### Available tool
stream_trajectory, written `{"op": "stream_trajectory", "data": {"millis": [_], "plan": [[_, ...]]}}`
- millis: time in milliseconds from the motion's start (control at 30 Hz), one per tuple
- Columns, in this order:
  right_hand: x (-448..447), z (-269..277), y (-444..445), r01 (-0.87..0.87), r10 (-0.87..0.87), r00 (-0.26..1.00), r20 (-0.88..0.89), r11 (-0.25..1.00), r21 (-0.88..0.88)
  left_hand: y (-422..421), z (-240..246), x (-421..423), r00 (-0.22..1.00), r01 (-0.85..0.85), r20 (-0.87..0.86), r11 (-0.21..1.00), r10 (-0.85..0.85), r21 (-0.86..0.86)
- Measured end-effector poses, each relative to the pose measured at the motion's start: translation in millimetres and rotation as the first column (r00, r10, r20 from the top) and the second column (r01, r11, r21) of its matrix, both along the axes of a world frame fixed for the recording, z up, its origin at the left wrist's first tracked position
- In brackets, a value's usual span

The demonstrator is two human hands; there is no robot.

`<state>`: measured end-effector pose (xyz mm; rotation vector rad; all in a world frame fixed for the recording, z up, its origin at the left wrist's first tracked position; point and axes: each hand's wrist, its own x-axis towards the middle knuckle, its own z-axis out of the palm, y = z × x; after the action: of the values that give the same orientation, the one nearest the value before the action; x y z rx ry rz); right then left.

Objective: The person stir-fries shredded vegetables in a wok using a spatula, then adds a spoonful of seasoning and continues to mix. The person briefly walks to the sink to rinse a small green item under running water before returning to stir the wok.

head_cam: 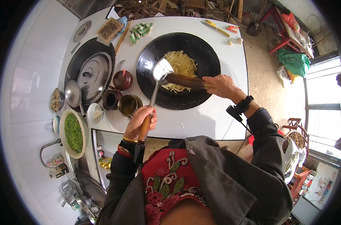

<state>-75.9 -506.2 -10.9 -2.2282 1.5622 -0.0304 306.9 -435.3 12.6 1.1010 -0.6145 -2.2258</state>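
Note:
My left hand grips the wooden handle of a metal wok spatula, its blade raised over a large black wok. In my right hand is a dark brush of bundled sticks. The brush's dark end meets the lower part of the spatula blade. Pale yellow vegetable strips lie heaped in the wok beneath both tools, partly hidden by them. Just beyond my left hand stands a metal cup with liquid in it.
At left, a second wok holds a metal lid and a ladle. Jars, a white bowl and a basin of shredded greens stand nearby. A knife and a green-striped cloth lie at the back.

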Motion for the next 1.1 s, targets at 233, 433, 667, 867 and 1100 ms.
{"op": "stream_trajectory", "data": {"millis": [233,433,667,867,1100], "plan": [[0,-17,6,-0.099,0.098,0.995,-0.027,0.993,-0.069,0,-1,4,0.998,-0.003,-0.062,0.998,0.007,0.065],[-14,-24,10,0.011,-0.046,0.985,-0.165,0.978,-0.208,5,-4,10,0.997,-0.025,-0.071,0.996,0.031,0.089],[-14,-42,15,-0.131,0.095,0.982,-0.16,0.964,-0.233,9,-7,10,0.988,-0.048,-0.136,0.986,0.069,0.158],[-20,-42,10,-0.057,0.024,0.995,-0.102,0.939,-0.339,10,-4,4,0.989,-0.043,-0.134,0.983,0.067,0.176],[-14,-50,-1,-0.06,-0.013,0.979,-0.206,0.935,-0.349,13,-5,-5,0.993,-0.053,-0.092,0.98,0.072,0.193]]}}
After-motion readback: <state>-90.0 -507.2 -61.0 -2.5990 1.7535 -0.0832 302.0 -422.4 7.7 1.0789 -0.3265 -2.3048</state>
